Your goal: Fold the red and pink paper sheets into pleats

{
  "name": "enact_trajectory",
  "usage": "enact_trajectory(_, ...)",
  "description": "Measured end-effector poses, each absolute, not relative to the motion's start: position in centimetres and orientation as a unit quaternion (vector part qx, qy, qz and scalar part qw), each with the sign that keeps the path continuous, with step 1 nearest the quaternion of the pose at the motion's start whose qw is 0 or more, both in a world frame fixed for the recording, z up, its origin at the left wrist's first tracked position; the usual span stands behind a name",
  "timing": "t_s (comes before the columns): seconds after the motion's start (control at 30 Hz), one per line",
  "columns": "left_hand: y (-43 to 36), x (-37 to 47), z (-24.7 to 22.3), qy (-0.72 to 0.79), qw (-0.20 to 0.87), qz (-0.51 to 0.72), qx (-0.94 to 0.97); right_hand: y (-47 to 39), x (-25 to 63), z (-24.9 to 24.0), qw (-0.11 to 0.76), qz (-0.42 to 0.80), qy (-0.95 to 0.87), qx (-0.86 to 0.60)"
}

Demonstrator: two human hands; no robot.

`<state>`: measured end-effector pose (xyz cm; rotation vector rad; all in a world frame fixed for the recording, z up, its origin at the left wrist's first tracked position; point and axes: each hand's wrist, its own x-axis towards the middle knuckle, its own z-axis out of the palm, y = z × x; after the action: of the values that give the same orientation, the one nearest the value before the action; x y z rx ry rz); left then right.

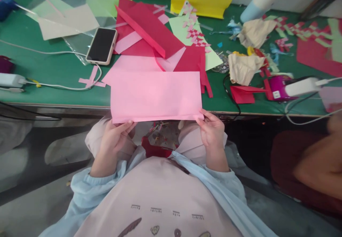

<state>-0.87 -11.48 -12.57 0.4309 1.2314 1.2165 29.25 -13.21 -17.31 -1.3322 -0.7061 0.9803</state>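
Note:
A sheet of pink paper point(156, 94) lies partly over the table's front edge, with a narrow fold along its near side. My left hand point(116, 135) pinches the near left part of that fold between thumb and fingers. At the near right corner, my right hand point(211, 127) grips the same sheet. Behind it are red paper sheets point(149, 27) in a loose pile, some folded, with more pink paper mixed in. The fingertips under the sheet are partly hidden.
A phone point(102, 45) with a white cable sits left of the pile. Woven paper strips point(195, 34), a yellow folded sheet point(200, 3) and cloth scraps point(245, 68) lie behind and right on the green table point(61, 66). Another person's arm point(320, 158) shows blurred at right.

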Motion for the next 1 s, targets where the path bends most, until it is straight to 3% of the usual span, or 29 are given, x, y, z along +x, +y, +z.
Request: enact_trajectory(1.0,-11.3,-1.19,-12.46,0.548,0.616,0.534,0.185,-13.8,28.97,-16.96,0.626,0.441,-0.296,-0.571)
